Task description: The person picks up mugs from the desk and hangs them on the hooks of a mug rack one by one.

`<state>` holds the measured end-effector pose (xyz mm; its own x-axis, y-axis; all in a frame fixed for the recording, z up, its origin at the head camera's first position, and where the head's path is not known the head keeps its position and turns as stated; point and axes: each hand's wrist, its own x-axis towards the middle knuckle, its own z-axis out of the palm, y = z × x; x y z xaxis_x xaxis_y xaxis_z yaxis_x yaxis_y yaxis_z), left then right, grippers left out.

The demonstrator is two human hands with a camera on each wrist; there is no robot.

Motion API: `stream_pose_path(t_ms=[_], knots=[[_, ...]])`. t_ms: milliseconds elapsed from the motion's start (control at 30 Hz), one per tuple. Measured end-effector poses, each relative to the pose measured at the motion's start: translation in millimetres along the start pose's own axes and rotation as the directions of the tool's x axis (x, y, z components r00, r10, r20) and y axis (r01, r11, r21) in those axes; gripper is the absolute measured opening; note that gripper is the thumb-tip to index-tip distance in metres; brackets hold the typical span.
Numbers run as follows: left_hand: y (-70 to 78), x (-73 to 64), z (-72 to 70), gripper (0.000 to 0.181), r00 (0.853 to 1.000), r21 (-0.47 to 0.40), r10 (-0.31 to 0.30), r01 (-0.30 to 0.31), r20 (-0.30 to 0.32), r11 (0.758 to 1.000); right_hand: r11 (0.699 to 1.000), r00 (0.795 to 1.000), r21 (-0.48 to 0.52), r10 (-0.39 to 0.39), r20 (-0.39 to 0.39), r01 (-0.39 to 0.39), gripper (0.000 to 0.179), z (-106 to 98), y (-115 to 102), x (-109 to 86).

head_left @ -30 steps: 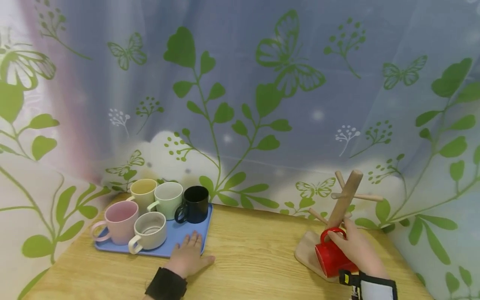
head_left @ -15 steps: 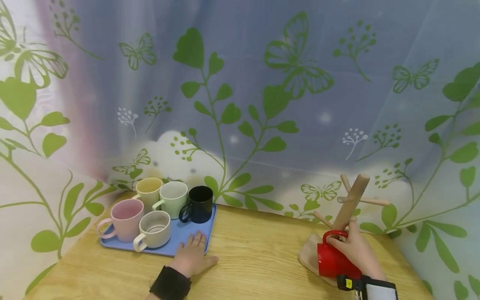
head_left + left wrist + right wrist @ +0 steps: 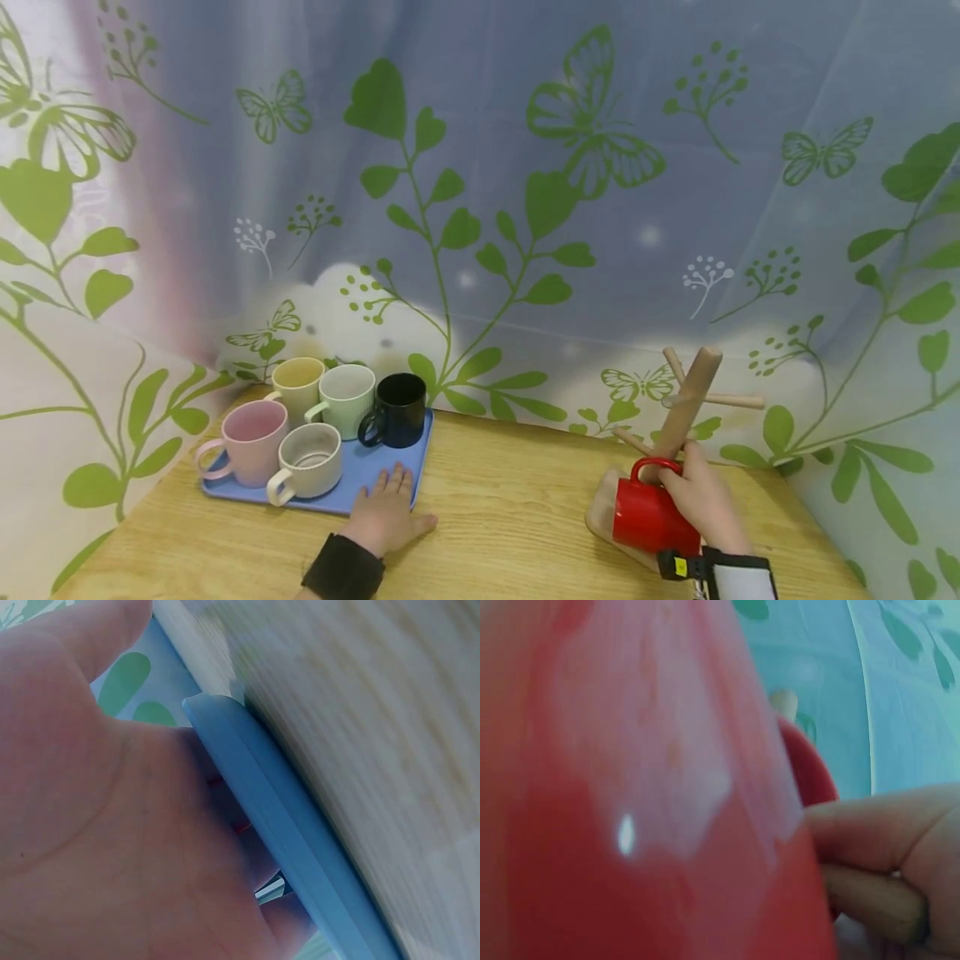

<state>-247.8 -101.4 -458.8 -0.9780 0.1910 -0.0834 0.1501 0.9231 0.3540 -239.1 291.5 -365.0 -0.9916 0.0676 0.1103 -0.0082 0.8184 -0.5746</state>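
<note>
My right hand (image 3: 708, 504) pinches the handle of a red mug (image 3: 651, 515), which lies sideways in front of a wooden mug tree (image 3: 686, 400). In the right wrist view the mug's glossy side (image 3: 645, 825) fills the left, and a wooden peg (image 3: 874, 904) shows beside the handle (image 3: 810, 765), close under the fingers. My left hand (image 3: 386, 517) rests with spread fingers across the front right edge of a blue tray (image 3: 360, 479). The left wrist view has the palm (image 3: 135, 840) right at the tray rim (image 3: 285, 825).
Several mugs stand on the tray: pink (image 3: 255, 446), cream (image 3: 311, 467), yellow (image 3: 300, 392), pale green (image 3: 348, 404) and black (image 3: 400, 412). The wooden table (image 3: 510, 508) lies between the tray and the mug tree. A patterned curtain (image 3: 480, 208) hangs behind.
The red mug and right hand have shifted slightly left, and the mug tree has moved a little left with them. My left hand stays on the tray edge.
</note>
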Motion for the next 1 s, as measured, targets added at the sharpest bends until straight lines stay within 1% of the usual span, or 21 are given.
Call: stream_pose_path(t_ms=[100, 200, 267, 333, 467, 533, 600, 700, 733, 767, 800, 833, 867, 900, 933, 967, 1000], knots=[[1.6, 1.1, 0.1, 0.088, 1.000, 0.003, -0.001, 0.001, 0.004, 1.000, 1.000, 1.000, 0.012, 0.001, -0.023, 0.000, 0.044, 5, -9, -0.3], [2.5, 2.7, 0.5, 0.087, 1.000, 0.005, -0.005, 0.005, 0.016, 1.000, 0.999, 0.999, 0.040, 0.004, -0.033, -0.002, 0.042, 10, -18, -0.9], [3.6, 3.0, -0.1, 0.087, 1.000, 0.004, -0.008, 0.008, 0.023, 1.000, 0.999, 0.999, 0.045, 0.012, -0.032, -0.011, 0.044, 13, -22, -1.7], [4.4, 2.5, -0.9, 0.087, 1.000, 0.002, -0.009, 0.009, 0.024, 1.000, 0.999, 1.000, 0.042, 0.023, -0.021, -0.022, 0.049, 14, -24, -1.9], [4.4, 2.3, -3.2, 0.085, 1.000, 0.006, 0.012, -0.012, 0.020, 1.000, 0.999, 0.999, 0.034, 0.032, 0.007, -0.032, 0.057, 13, -21, -1.7], [2.5, 3.3, -3.8, 0.085, 1.000, 0.005, 0.027, -0.027, 0.016, 1.000, 0.999, 1.000, 0.033, 0.018, 0.010, -0.018, 0.057, 12, -20, -1.5], [-0.8, 5.2, -4.0, 0.084, 0.999, -0.006, 0.037, -0.037, 0.015, 0.999, 0.999, 1.000, 0.046, 0.001, 0.013, -0.002, 0.053, 12, -19, -2.1], [-6.0, 6.9, -5.9, 0.080, 0.999, -0.052, 0.041, -0.041, -0.008, 0.998, 0.998, 0.999, 0.063, -0.028, 0.022, 0.027, 0.045, 13, -20, -2.0], [-7.1, 7.1, -7.7, 0.078, 0.999, -0.071, 0.040, -0.042, -0.024, 0.997, 0.997, 0.999, 0.072, -0.039, 0.027, 0.037, 0.043, 14, -20, -2.1], [-7.9, 7.6, -10.2, 0.074, 0.997, -0.097, 0.045, -0.051, -0.055, 0.994, 0.996, 0.999, 0.074, -0.043, 0.030, 0.040, 0.041, 14, -21, -2.4], [-8.4, 8.0, -13.2, 0.071, 0.993, -0.123, 0.051, -0.064, -0.103, 0.990, 0.997, 0.999, 0.069, -0.045, 0.030, 0.043, 0.041, 14, -21, -2.7], [-8.6, 7.9, -17.1, 0.068, 0.986, -0.153, 0.049, -0.075, -0.161, 0.985, 0.997, 0.999, 0.060, -0.045, 0.031, 0.043, 0.042, 14, -21, -2.7], [-8.8, 8.1, -21.4, 0.066, 0.973, -0.183, 0.047, -0.090, -0.226, 0.979, 0.998, 0.999, 0.050, -0.045, 0.030, 0.044, 0.043, 14, -21, -3.0], [-9.5, 8.9, -25.4, 0.066, 0.956, -0.211, 0.041, -0.106, -0.292, 0.972, 0.998, 0.998, 0.040, -0.048, 0.033, 0.046, 0.044, 13, -21, -3.2], [-10.6, 10.1, -29.2, 0.066, 0.935, -0.233, 0.034, -0.124, -0.354, 0.965, 0.999, 0.998, 0.031, -0.045, 0.039, 0.044, 0.046, 12, -21, -3.6], [-12.0, 11.3, -32.5, 0.068, 0.913, -0.263, 0.021, -0.139, -0.407, 0.955, 0.999, 0.998, 0.020, -0.045, 0.046, 0.044, 0.047, 11, -21, -4.0], [-14.0, 12.8, -35.1, 0.071, 0.898, -0.293, -0.002, -0.141, -0.440, 0.946, 0.999, 0.998, 0.012, -0.049, 0.050, 0.048, 0.048, 10, -21, -4.5]])
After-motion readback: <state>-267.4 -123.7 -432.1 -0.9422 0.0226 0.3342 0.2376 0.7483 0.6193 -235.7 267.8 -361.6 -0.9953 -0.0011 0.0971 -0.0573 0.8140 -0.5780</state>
